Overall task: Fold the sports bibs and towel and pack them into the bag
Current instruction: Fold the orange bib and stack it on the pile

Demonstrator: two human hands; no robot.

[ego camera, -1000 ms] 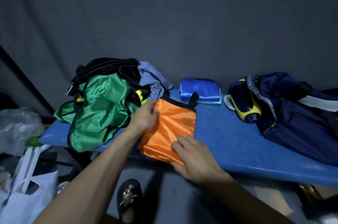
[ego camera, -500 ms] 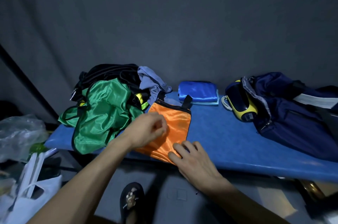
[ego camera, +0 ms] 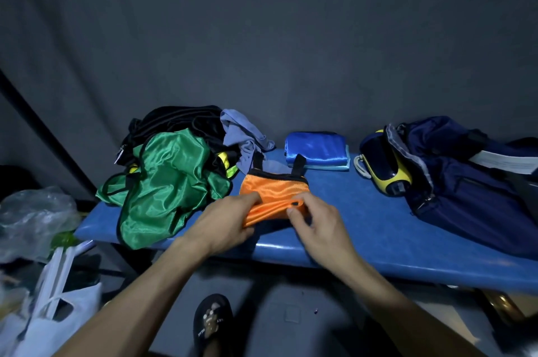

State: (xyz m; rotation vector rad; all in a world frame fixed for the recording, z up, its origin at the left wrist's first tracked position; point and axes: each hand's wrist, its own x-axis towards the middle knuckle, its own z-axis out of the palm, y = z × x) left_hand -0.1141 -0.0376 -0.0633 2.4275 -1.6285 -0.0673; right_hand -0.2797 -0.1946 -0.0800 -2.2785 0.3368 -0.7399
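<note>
Head view: both hands pinch the orange bib [ego camera: 273, 192] on the blue bench [ego camera: 378, 228].
Left hand [ego camera: 224, 222] and right hand [ego camera: 317, 222] grip its near folded edge; thin, slippery satin probably slides open, so hold the doubled edge.

This looks like a changing room or a back room for sports. A long blue padded bench [ego camera: 378, 228] stands against a plain dark grey wall [ego camera: 262, 36]. Shiny sports bibs lie on it in a pile [ego camera: 168, 179], next to a navy sports bag [ego camera: 465, 181]. On the floor sit white plastic bags [ego camera: 58, 313], and a foot in a black slipper [ego camera: 212, 321].
</note>
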